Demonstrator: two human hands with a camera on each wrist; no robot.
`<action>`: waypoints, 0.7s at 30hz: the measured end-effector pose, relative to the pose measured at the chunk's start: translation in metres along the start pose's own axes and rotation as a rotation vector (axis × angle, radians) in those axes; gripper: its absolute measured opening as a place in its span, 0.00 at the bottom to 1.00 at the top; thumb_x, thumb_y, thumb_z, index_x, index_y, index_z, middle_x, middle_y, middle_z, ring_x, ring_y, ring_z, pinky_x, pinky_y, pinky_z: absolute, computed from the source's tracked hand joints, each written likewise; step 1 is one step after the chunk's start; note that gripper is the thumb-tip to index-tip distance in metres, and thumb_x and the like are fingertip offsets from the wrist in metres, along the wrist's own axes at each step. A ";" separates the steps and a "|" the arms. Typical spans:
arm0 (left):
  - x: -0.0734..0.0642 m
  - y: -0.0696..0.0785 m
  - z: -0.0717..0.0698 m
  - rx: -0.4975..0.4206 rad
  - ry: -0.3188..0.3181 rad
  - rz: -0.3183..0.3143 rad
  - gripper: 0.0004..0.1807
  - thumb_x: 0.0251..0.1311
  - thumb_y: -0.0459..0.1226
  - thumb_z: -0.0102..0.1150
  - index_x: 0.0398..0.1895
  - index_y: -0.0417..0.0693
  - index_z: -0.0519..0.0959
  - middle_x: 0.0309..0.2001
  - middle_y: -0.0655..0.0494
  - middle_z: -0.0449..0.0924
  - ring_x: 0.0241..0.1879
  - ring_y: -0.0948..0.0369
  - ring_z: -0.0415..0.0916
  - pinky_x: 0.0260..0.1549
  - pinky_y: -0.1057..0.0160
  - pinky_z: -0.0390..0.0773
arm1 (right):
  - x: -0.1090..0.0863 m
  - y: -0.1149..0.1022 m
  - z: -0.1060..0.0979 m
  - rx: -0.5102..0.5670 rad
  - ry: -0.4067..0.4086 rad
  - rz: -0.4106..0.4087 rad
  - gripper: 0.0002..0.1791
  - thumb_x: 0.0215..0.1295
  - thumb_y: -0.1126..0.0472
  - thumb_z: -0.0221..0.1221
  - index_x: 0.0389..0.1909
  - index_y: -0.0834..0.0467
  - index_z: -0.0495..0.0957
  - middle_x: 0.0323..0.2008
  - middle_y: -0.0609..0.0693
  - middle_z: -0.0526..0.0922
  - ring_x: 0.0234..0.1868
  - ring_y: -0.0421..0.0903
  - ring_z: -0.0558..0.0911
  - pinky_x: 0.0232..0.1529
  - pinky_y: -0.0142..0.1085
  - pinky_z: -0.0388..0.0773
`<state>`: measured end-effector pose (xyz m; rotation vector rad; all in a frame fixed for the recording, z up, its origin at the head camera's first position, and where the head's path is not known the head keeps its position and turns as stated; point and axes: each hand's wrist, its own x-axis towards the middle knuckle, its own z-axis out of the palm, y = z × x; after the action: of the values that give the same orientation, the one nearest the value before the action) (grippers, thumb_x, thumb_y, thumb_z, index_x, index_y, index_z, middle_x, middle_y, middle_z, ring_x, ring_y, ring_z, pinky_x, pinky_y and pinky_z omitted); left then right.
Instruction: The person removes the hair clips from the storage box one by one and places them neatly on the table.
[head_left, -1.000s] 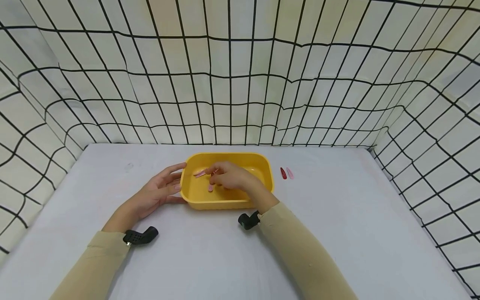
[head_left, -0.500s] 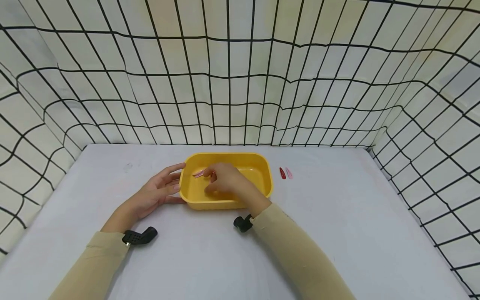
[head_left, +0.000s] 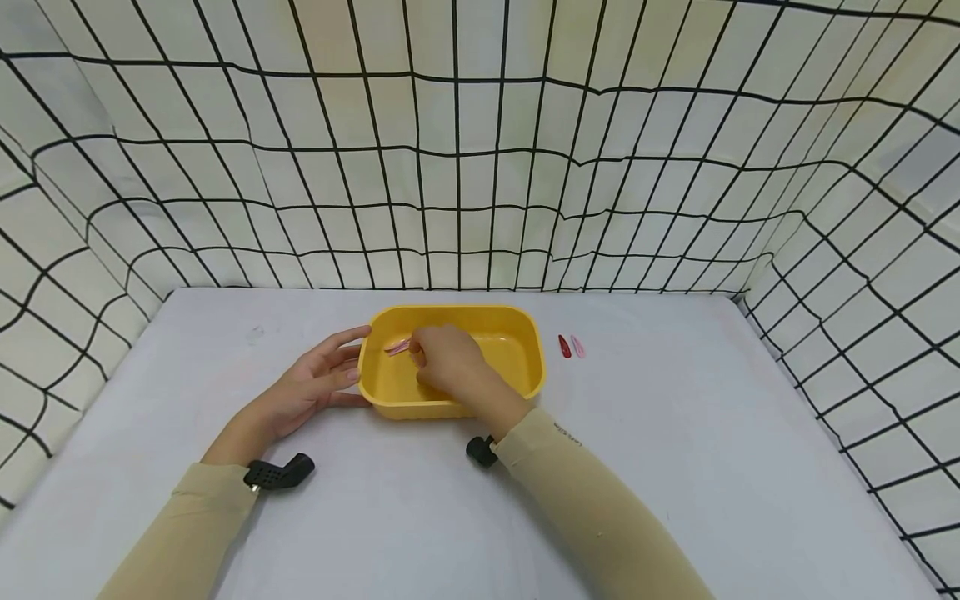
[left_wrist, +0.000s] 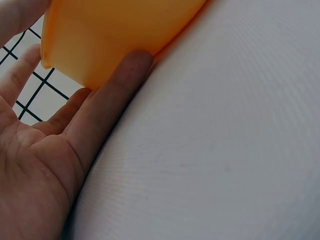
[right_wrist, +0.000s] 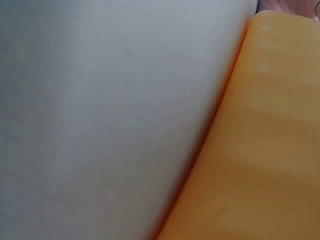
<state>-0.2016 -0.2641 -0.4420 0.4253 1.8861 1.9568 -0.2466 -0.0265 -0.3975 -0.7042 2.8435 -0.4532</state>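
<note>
A yellow plastic tray [head_left: 450, 410] stands on the white table. At its left end my left hand [head_left: 318, 385] rests with fingers spread against the outer wall; in the left wrist view a finger lies along the tray's side at its base. Inside the tray is my right hand [head_left: 450, 358], its fingers curled and pointing down toward the floor of the tray. The back of the hand hides the fingertips, so I cannot tell whether they pinch anything. Just left of it lie slim pink hair clips [head_left: 398, 347].
A red snap hair clip [head_left: 565, 347] and a pink one [head_left: 577, 347] lie side by side on the table, right of the tray. Black netting [head_left: 457, 154] over white cloth walls surrounds the table at the back and sides.
My right hand has shifted slightly left and turned over, its fingers curling down and covering the pink piece seen earlier near the thumb. The left hand stays at the tray.
</note>
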 end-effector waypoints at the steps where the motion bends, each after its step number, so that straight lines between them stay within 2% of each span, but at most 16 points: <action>1: 0.000 0.000 0.000 0.000 -0.001 0.000 0.35 0.73 0.31 0.50 0.79 0.54 0.51 0.76 0.37 0.47 0.62 0.54 0.74 0.51 0.47 0.83 | 0.000 0.001 0.001 -0.002 0.005 -0.003 0.15 0.63 0.63 0.60 0.51 0.53 0.81 0.33 0.44 0.80 0.36 0.43 0.76 0.41 0.32 0.77; 4: 0.000 0.000 0.000 -0.001 -0.004 0.005 0.35 0.73 0.31 0.50 0.79 0.54 0.51 0.76 0.36 0.47 0.62 0.54 0.74 0.51 0.47 0.83 | 0.000 0.004 0.002 0.048 0.013 0.005 0.15 0.66 0.61 0.59 0.54 0.52 0.80 0.34 0.44 0.80 0.36 0.43 0.76 0.40 0.32 0.75; 7: 0.000 0.000 -0.001 0.003 -0.006 0.008 0.35 0.73 0.31 0.49 0.79 0.54 0.51 0.76 0.36 0.47 0.62 0.53 0.74 0.51 0.47 0.83 | 0.001 0.008 0.003 0.161 0.004 0.013 0.14 0.69 0.59 0.59 0.54 0.52 0.80 0.33 0.45 0.78 0.35 0.43 0.75 0.35 0.31 0.72; 10: 0.001 0.000 -0.001 0.011 -0.004 0.004 0.34 0.73 0.31 0.49 0.79 0.54 0.51 0.76 0.37 0.47 0.62 0.53 0.73 0.51 0.47 0.83 | 0.000 0.011 0.001 0.322 -0.020 0.032 0.13 0.68 0.59 0.61 0.52 0.50 0.80 0.33 0.46 0.79 0.33 0.43 0.76 0.30 0.29 0.72; 16: 0.001 -0.001 0.000 0.026 0.004 -0.010 0.34 0.74 0.32 0.49 0.79 0.56 0.52 0.77 0.38 0.47 0.63 0.54 0.73 0.51 0.48 0.83 | -0.002 0.020 -0.005 0.699 -0.071 0.059 0.16 0.64 0.68 0.60 0.52 0.52 0.81 0.34 0.51 0.77 0.26 0.46 0.75 0.25 0.31 0.76; 21: 0.000 -0.001 -0.001 0.025 0.004 -0.011 0.34 0.74 0.32 0.49 0.79 0.56 0.52 0.77 0.39 0.47 0.63 0.54 0.73 0.51 0.48 0.83 | -0.007 0.028 -0.010 0.935 -0.123 0.034 0.20 0.64 0.70 0.57 0.57 0.57 0.79 0.35 0.53 0.77 0.32 0.50 0.79 0.30 0.35 0.83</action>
<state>-0.2023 -0.2650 -0.4435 0.4179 1.9138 1.9304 -0.2549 0.0032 -0.3964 -0.4480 2.1324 -1.5031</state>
